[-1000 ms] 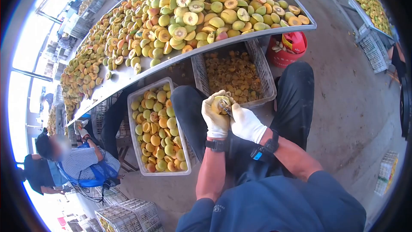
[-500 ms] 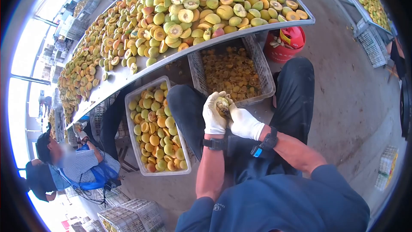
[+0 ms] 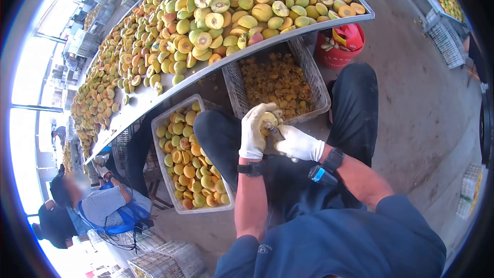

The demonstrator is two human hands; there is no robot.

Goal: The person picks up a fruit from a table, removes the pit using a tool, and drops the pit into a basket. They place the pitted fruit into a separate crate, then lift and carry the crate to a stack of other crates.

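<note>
My left hand [image 3: 252, 133], in a white glove, is curled around a cut yellow peach half [image 3: 267, 118] with its cut side toward my right hand. My right hand [image 3: 302, 144], also gloved, grips a small metal pitting tool [image 3: 276, 133] whose tip touches the cut face around the stone. The exact shape of the tip is too small to tell. Both hands are above my lap, in front of a grey crate [image 3: 321, 83] holding brownish-yellow pieces. To the left, a pale crate [image 3: 172, 191] is filled with peach halves.
A metal-edged table [image 3: 288, 35] heaped with cut peaches [image 3: 206, 25] spans the front. A red bucket [image 3: 337, 57] with gloves stands under its right end. Another person [image 3: 110, 203] sits at the left. Stacked crates [image 3: 167, 257] stand at the lower left.
My right hand has shifted slightly right and down, and the tool now shows more clearly against the peach half. My left hand still holds the fruit. The view has tilted slightly.
</note>
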